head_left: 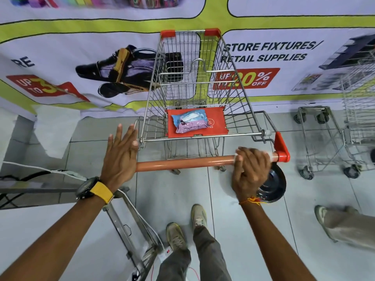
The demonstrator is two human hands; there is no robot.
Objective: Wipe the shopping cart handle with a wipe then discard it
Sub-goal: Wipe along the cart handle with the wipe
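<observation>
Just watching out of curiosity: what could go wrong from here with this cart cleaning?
The right hand wraps the wipe around the handle near its right end, while the left hand lies flat and open at the left end, so the cart could roll away on its wheels. The left part of the handle may be missed. The bin lies low, so the throw could miss.

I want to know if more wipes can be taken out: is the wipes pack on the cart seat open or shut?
Cannot tell. The wipes pack lies flat on the red seat flap; no wipe sticks out, but its lid is too small to see.
</observation>
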